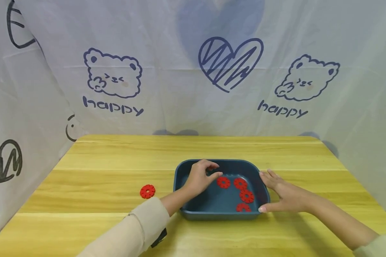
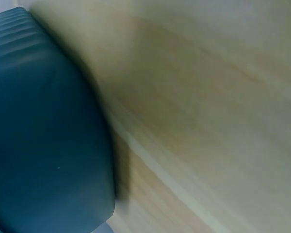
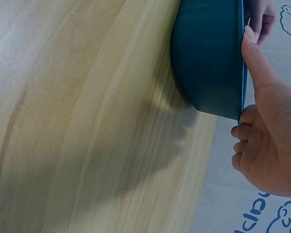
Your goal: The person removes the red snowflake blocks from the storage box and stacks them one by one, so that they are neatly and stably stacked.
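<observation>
In the head view a dark teal plastic bin (image 1: 218,216) holds several red notched discs (image 1: 246,196), flower-like with a hole in the middle. My left hand (image 1: 203,176) hangs over the bin's left half, thumb and fingers curved and apart, with nothing seen between them. At the right end, my right hand (image 1: 284,194) holds the bin with its thumb at the front corner and fingers farther back. The right wrist view shows that thumb (image 3: 258,65) lying on the rim. Only the bin's outer wall (image 2: 48,131) shows in the left wrist view; the left hand is hidden there.
One more red disc (image 1: 147,191) lies on the wooden table (image 1: 99,160) left of the bin. Part of a black object (image 1: 159,238) shows under the left sleeve. A pale curtain (image 1: 167,89) with drawn bears and hearts hangs behind the table.
</observation>
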A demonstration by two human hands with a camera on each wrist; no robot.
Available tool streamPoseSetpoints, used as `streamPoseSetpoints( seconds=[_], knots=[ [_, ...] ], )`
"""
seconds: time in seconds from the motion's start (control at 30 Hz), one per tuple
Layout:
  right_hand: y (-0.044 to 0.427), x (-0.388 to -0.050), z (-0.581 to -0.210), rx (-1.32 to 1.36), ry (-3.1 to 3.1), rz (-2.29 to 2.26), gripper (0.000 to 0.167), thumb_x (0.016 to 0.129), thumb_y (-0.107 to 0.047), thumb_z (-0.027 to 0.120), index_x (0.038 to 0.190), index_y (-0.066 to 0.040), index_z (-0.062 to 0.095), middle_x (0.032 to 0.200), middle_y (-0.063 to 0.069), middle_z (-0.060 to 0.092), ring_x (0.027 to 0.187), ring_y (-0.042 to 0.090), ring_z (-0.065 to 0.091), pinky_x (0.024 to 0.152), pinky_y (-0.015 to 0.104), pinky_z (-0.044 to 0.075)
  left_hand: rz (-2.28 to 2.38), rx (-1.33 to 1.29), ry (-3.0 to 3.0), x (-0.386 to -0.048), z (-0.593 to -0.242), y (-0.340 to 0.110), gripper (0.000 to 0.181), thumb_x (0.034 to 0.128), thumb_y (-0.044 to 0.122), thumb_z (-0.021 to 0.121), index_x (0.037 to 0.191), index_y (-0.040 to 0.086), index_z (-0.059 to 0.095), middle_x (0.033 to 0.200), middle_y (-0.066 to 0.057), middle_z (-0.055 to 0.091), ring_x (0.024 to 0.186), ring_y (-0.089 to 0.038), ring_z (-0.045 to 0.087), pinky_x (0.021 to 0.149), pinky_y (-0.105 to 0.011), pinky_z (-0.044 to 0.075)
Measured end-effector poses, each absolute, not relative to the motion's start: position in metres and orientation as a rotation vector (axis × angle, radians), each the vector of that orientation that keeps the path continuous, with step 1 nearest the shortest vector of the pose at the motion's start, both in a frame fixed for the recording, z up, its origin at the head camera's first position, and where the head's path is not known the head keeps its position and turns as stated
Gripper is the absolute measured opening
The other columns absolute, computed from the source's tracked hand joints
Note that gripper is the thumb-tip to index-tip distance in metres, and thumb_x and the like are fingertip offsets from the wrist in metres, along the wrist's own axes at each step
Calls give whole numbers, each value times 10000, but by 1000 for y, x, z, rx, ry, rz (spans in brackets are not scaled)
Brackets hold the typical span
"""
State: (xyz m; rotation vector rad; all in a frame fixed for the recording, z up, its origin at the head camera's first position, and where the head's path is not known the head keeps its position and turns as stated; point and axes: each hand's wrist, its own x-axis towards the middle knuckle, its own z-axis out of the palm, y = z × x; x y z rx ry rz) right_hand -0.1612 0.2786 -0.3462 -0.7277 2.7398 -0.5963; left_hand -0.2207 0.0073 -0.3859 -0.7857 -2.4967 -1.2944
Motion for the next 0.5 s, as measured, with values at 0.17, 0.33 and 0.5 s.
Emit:
streamPoseSetpoints(
  seconds=[0.17,0.33,0.5],
  knots=[
    [278,-161,-346,-722,2730,-619,1049,764,-498,694,1411,144,176,1489,329,130,1346,555,31,1019,700,167,-1250,-794,-2594,-224,-389,10,266,831,171,695,1019,-17,679,972,-135,657,895,-258,618,762,-299,532],
    [278,-161,-345,-705,2725,-623,1061,762,-517,686,1420,132,164,1494,321,125,1350,549,32,1021,697,173,-1189,-785,-2690,-228,-392,14,269,831,164,696,1031,-16,677,966,-130,644,912,-255,612,771,-308,526],
    [277,-162,-345,-709,2730,-616,1067,758,-528,683,1417,136,170,1491,322,134,1350,548,36,1025,692,174,-1126,-771,-2779,-233,-397,17,273,819,140,705,1033,-27,678,965,-139,648,917,-252,611,783,-312,523]
  ],
)
